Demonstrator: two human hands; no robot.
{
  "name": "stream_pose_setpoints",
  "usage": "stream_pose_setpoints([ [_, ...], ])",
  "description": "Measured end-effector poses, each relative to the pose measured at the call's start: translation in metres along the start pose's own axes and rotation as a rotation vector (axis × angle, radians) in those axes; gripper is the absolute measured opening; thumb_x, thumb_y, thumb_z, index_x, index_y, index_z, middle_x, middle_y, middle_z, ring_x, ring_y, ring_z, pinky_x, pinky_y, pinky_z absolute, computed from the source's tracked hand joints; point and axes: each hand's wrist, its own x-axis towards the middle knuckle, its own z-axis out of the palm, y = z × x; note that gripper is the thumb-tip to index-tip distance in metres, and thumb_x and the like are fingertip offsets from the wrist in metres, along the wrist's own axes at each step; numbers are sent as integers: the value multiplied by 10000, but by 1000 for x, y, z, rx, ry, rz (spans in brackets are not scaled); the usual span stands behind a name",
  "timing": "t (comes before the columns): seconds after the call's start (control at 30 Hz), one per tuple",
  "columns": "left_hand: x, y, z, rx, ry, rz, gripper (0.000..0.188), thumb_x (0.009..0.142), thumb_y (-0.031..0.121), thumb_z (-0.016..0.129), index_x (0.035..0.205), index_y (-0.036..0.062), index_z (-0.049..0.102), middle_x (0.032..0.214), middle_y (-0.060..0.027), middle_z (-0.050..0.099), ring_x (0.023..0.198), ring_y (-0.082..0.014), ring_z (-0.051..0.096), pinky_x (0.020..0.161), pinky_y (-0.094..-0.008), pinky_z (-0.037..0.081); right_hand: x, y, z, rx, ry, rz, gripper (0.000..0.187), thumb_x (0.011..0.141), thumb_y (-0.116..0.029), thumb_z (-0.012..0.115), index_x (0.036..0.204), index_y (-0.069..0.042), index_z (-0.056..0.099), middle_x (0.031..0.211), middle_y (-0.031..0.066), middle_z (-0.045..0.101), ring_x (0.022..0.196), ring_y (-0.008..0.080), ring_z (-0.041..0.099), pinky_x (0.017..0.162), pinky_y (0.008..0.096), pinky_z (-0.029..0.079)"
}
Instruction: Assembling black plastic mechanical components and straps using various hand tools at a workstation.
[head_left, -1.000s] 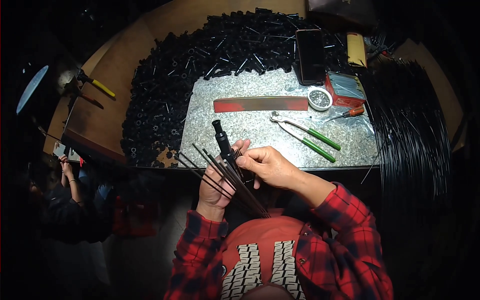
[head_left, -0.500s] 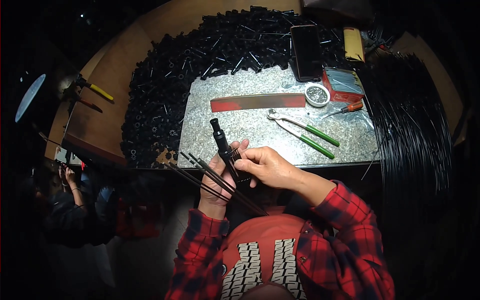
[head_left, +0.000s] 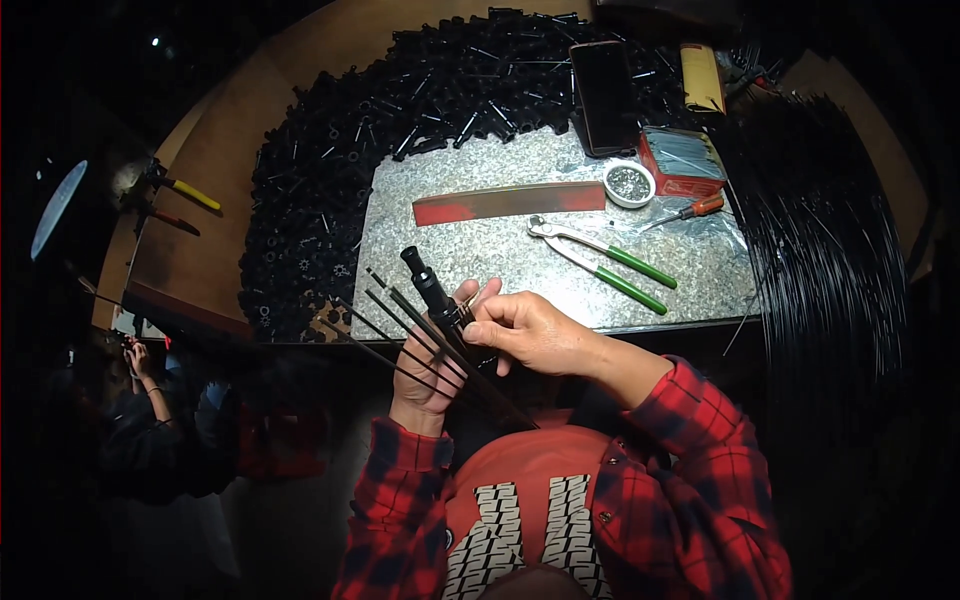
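Observation:
My left hand (head_left: pixel 422 382) is wrapped around the lower end of a black umbrella runner (head_left: pixel 428 287), a stepped cylinder tilted up and to the left. Several thin dark ribs (head_left: pixel 405 305) fan out beside it, passing across my left palm and down toward my lap. My right hand (head_left: pixel 540 335) comes in from the right, its thumb and forefinger pinched at the runner's lower collar where the ribs gather. Whatever small piece lies between those fingertips is hidden. Both hands are just in front of the table's near edge.
On the speckled slab (head_left: pixel 480 265) lie green-handled pincers (head_left: pixel 640 268), a reddish strip (head_left: pixel 510 203), a white bowl (head_left: pixel 629 198), a red box (head_left: pixel 690 184) and a screwdriver (head_left: pixel 707 205). Black parts (head_left: pixel 310 190), a phone (head_left: pixel 602 100) and a rod bundle (head_left: pixel 820 250) surround it. Another person's hand (head_left: pixel 140 360) shows left.
The runner has tipped further to the left, and the ribs have spread wider apart over my left hand. My right hand keeps its pinch near the collar. The view has shifted slightly.

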Motion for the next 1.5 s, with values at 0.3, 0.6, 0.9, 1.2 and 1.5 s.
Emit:
stream_pose_setpoints([
  [0.3, 5, 1, -5, 36, -15, 37, 561, 857, 298, 655, 1286, -26, 495, 1443, -197, 354, 1374, -347, 286, 1105, -462, 317, 3, -8, 0, -40, -37, -11, 292, 955, -271, 558, 754, -70, 493, 684, -24, 490, 557, 62, 516, 503, 210, 429],
  [0.6, -5, 10, 10, 293, 232, 461, 448, 958, 348, 513, 1226, -11, 507, 1247, -125, 549, 1203, -258, 493, 1024, -410, 400, 12, -16, 27, -302, 305, -317, 279, 905, -183, 605, 725, 9, 511, 592, 72, 445, 558, 142, 478, 518, 317, 394],
  [0.9, -24, 29, 39, 892, 500, 642, 178, 829, 28, 706, 986, -21, 637, 951, -23, 623, 840, -54, 546, 745, -203, 442, 26, -14, 41, -450, 298, -645, 239, 870, -99, 613, 726, 52, 497, 684, 127, 485, 597, 224, 495, 561, 332, 407],
  [1.2, -30, 46, 46, 869, 462, 625, 166, 795, 4, 730, 941, 9, 652, 854, 2, 648, 757, -61, 580, 709, -201, 466, 19, -22, 43, -465, 182, -503, 238, 854, -113, 646, 726, 41, 517, 656, 112, 510, 571, 202, 502, 539, 314, 402],
  [1.5, -36, 54, 25, 748, 294, 567, 279, 802, 135, 755, 1018, -1, 641, 922, -9, 643, 825, -90, 581, 766, -238, 452, 20, -29, 38, -306, 104, -365, 235, 837, -171, 695, 742, -11, 552, 657, 48, 556, 552, 91, 495, 497, 269, 394],
])
